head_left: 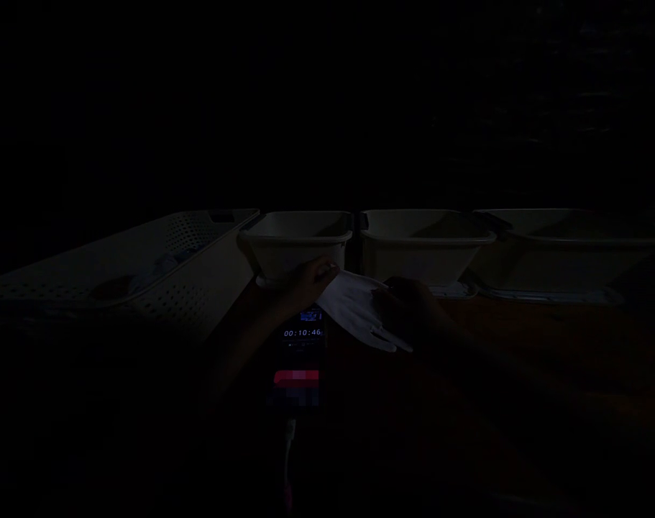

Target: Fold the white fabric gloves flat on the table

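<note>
The scene is very dark. My left hand (310,280) is closed on the upper end of a white glove (359,309) that lies over the table in front of a row of white tubs. My right hand (413,309) is a dim shape at the glove's right side, touching it; its fingers are too dark to read. Just below the glove lies a phone (300,352) with a lit screen showing a timer and a red bar.
Three white plastic tubs (298,244) (421,248) (569,252) stand side by side at the back. A large perforated white basket (159,273) sits at the left with something dim inside. A white cable (289,446) runs from the phone toward me.
</note>
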Available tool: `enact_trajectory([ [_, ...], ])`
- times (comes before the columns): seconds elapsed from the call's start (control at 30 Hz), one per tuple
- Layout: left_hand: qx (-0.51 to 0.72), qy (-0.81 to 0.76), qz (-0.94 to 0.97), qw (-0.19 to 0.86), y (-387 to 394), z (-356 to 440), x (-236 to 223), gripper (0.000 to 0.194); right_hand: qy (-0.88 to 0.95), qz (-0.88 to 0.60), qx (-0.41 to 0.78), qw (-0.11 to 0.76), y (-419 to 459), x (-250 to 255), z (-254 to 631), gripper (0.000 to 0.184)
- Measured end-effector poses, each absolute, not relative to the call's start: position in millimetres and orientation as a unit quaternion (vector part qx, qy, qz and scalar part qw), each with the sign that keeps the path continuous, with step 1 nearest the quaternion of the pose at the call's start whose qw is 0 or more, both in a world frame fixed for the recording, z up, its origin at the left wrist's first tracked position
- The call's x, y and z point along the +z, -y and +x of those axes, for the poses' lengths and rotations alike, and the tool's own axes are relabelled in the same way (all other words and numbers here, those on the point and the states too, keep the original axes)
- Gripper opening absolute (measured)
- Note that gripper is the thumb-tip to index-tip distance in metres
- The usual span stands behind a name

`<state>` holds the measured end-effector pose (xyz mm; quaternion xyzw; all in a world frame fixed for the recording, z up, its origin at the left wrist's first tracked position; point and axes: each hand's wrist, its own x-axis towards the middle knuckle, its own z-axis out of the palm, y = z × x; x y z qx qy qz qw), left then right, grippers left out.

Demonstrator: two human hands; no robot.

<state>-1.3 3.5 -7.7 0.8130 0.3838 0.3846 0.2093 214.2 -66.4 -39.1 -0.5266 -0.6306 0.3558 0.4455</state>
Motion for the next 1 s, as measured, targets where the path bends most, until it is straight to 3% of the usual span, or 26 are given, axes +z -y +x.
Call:
enact_trajectory([
  [0.33,0.409,-0.394,0.809,0.151,-8,-5,-9,0.028,0.66,-0.535,0.334,0.408,65,-41,212,0.035],
  [0.67,0.401,-0.416,0.81,0.103,-11,-7,-14,0.025,0.586,-0.527,0.367,0.494,64,-43,211,0.032],
  [0.8,0.392,-0.415,0.815,0.101,-13,-7,-14,0.025,0.602,-0.54,0.32,0.493,60,-40,216,0.035],
  [1.0,0.366,-0.432,0.823,0.044,-13,-11,-14,0.023,0.683,-0.559,0.216,0.417,54,-34,227,0.038],
])
